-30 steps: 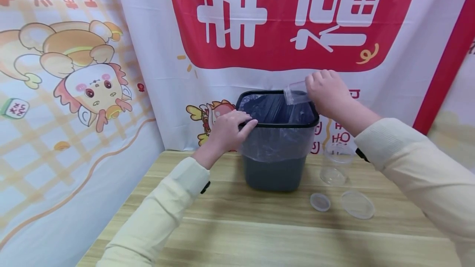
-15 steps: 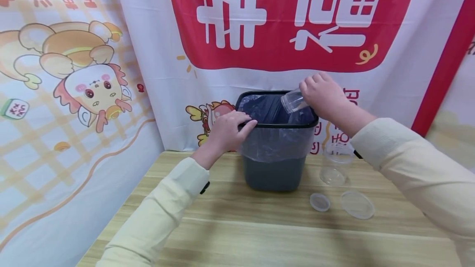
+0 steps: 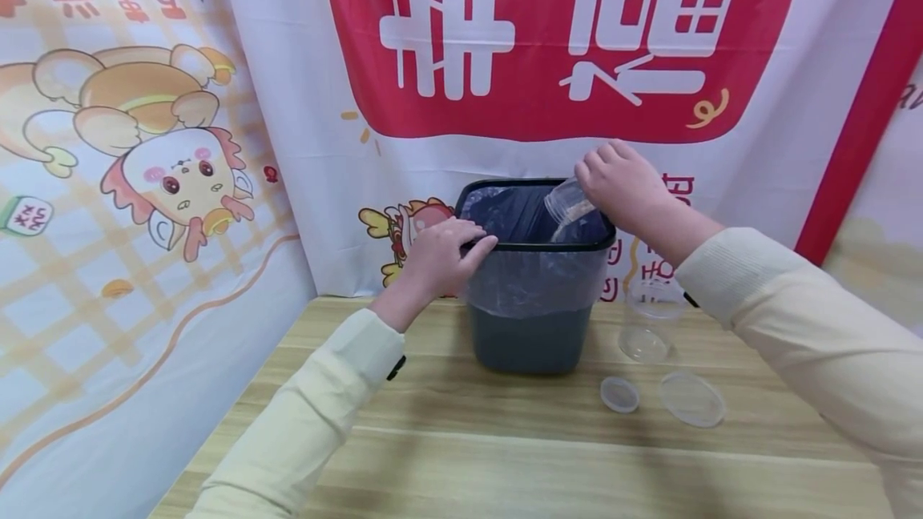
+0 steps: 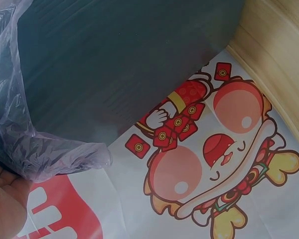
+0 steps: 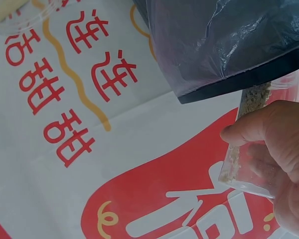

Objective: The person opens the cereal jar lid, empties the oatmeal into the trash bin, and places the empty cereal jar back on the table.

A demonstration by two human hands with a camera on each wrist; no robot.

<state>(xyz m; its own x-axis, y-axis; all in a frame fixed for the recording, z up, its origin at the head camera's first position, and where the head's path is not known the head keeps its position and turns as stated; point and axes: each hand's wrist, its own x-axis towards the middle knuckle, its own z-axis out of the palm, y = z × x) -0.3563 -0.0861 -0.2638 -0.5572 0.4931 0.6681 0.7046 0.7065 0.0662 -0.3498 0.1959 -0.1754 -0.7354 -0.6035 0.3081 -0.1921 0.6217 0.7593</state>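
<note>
A dark grey trash can [image 3: 530, 347] stands on the table, lined with a clear plastic bag [image 3: 534, 287]. My left hand [image 3: 441, 259] grips its left rim, fingers over the edge and thumb at the front. In the left wrist view that hand [image 4: 7, 206] shows only at the lower left, beside the bag. My right hand [image 3: 622, 184] holds a small clear plastic cup [image 3: 566, 200], tilted mouth-down over the can's right side. Brownish grains [image 5: 255, 97] lie along the cup's wall, and some appear to spill from its mouth. The can's bottom is hidden.
Right of the can, a larger clear plastic container [image 3: 645, 343] stands on the wooden table [image 3: 404, 471]. In front of it lie a small round lid [image 3: 619, 395] and a larger round lid [image 3: 692, 399]. A printed cloth [image 3: 303, 102] hangs behind.
My right hand has moved slightly left and tipped the cup further down over the can. Grains now show at its mouth. My left hand stays on the rim.
</note>
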